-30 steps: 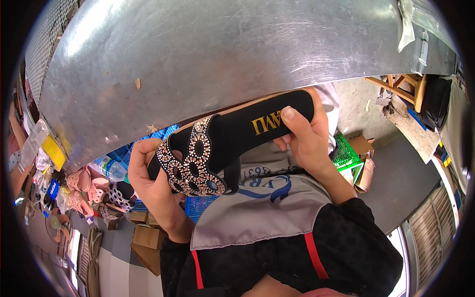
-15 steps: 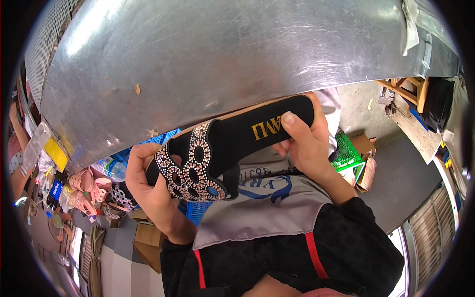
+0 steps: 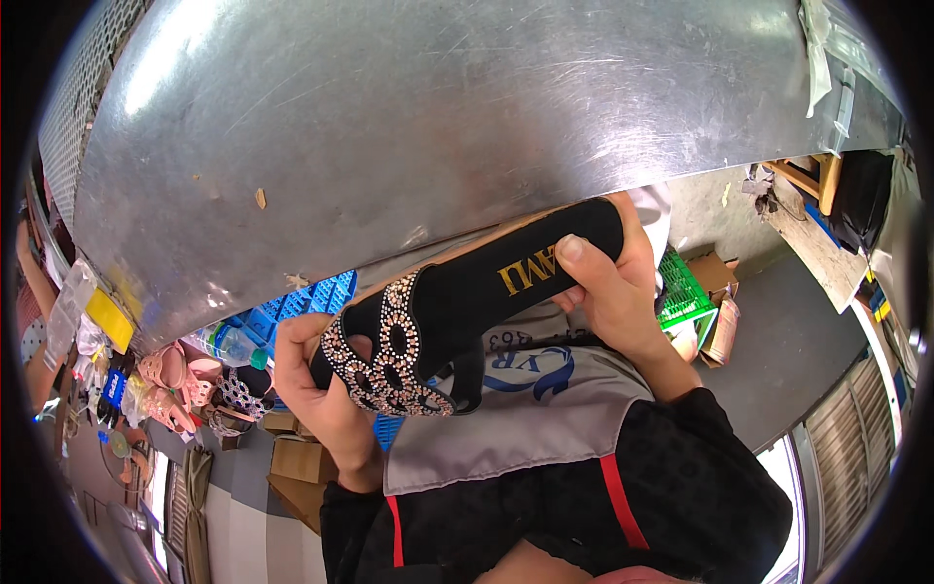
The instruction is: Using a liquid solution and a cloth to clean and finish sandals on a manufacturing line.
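A black slide sandal, its cut-out strap studded with rhinestones, is held between my two hands below the edge of the metal table. My left hand grips the toe end, with fingers wrapped round the front of the strap. Around the heel closes my right hand, the thumb pressed on the black insole beside gold lettering and the fingers behind the sole. The insole faces up toward me, and the sandal slants with its heel higher at the right. Its underside is hidden.
The shiny metal table spans the far side. Pink sandals, a plastic bottle and a blue crate lie to the left. Cardboard boxes stand below; a green crate and a wooden stool are on the right.
The sandal and my left hand have shifted slightly right and down in view, baring more of the blue crate. Both hands keep their hold.
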The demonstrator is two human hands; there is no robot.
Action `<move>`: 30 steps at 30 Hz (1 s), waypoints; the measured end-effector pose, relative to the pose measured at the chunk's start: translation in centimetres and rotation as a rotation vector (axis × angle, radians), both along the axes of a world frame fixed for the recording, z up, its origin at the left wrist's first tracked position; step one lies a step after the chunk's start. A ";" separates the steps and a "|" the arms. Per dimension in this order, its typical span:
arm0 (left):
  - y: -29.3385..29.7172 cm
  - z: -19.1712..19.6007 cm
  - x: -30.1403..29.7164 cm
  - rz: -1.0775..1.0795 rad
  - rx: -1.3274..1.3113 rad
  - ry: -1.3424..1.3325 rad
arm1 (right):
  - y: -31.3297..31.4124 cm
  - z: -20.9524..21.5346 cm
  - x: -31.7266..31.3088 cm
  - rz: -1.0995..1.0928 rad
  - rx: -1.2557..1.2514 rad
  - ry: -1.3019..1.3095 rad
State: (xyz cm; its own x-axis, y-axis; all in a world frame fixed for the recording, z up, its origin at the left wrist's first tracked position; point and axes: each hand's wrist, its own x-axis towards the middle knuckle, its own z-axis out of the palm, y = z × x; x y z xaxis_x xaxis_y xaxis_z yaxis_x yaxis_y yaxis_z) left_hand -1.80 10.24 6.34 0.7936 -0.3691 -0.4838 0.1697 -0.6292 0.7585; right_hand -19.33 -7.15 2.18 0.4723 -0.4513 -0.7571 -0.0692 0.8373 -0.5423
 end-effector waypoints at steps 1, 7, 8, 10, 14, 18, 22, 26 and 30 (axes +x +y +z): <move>0.3 -0.3 -0.4 0.009 -0.007 -0.010 | -0.2 0.1 0.0 -0.001 -0.001 0.000; 2.0 -0.7 -3.2 0.018 -0.022 0.034 | -1.0 0.0 -0.7 0.126 -0.046 0.083; 2.2 -0.7 -3.7 0.019 -0.022 0.034 | -1.1 0.1 -0.8 0.150 -0.070 0.105; 2.7 -0.6 -4.4 -0.050 -0.006 0.093 | -1.6 0.2 -0.9 0.176 -0.096 0.122; 3.6 -0.1 -6.0 0.128 -0.127 0.494 | -2.6 0.1 -0.8 0.277 -0.150 0.103; 4.5 -0.5 -6.8 -0.012 -0.125 0.608 | -3.6 -0.2 -1.4 0.368 -0.189 0.051; 4.0 -1.0 -8.0 0.090 -0.246 0.899 | -3.2 -0.7 -1.4 0.328 -0.209 0.013; 4.7 -1.7 -10.5 0.030 -0.373 0.694 | -2.2 -2.0 -1.5 0.230 -0.174 -0.047; 3.8 -1.6 -12.4 0.130 -0.388 0.832 | -0.2 -2.3 -0.6 -0.140 -0.145 -0.218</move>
State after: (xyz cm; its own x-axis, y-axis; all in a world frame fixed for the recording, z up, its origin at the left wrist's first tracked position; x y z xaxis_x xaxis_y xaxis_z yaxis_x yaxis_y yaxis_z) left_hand -14.16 14.06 4.71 0.2930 -0.5570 -0.7771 0.8052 -0.2944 0.5147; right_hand -19.94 -7.33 -0.16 0.5420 -0.6201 -0.5672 0.1731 0.7429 -0.6467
